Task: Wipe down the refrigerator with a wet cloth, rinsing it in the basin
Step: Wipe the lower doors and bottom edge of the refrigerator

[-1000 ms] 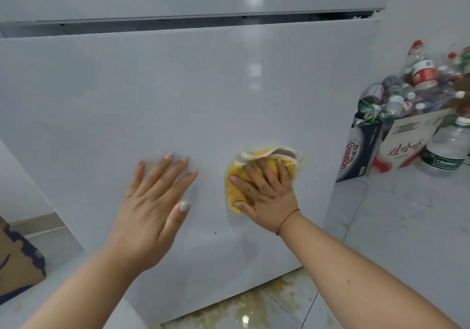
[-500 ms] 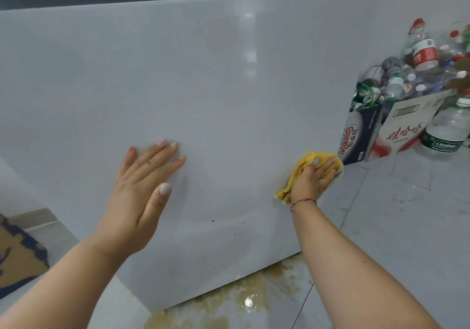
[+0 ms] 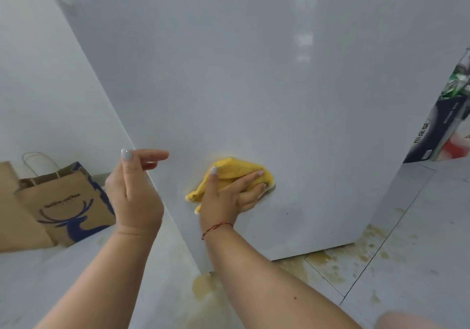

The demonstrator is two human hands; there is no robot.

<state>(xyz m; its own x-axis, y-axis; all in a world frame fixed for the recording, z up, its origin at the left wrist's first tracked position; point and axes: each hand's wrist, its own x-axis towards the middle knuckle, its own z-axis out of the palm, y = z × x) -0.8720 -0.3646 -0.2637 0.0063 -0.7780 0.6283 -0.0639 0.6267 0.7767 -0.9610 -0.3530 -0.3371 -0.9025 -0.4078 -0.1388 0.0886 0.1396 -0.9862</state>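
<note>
My two forearms reach up from the bottom of the view over a pale tiled floor [image 3: 419, 265], which carries yellowish-brown stains [image 3: 330, 260] along the foot of the refrigerator [image 3: 254, 87] and one puddle [image 3: 203, 284] just under its near corner. My right hand [image 3: 229, 196] presses the yellow cloth [image 3: 234, 173] flat against the lower part of the white door panel, my fingers [image 3: 250, 176] spread over it and lightly bent round its bunched folds (a thin red string [image 3: 216, 228] circles that wrist). My left hand [image 3: 134, 193] is at the door's left edge, released and grasping nothing, thumb up and fingers stretched toward the panel; I cannot tell whether the tips touch it. The panel is glossy, with soft light reflections high on the right and a few small dark specks low down to the right of the cloth. On the floor to the left, against the white wall [image 3: 38, 74], stands a brown paper bag [image 3: 68, 204] with a blue deer print. At the far right, beyond the refrigerator, a dark printed carton [image 3: 432, 135] holds cans and bottles.
</note>
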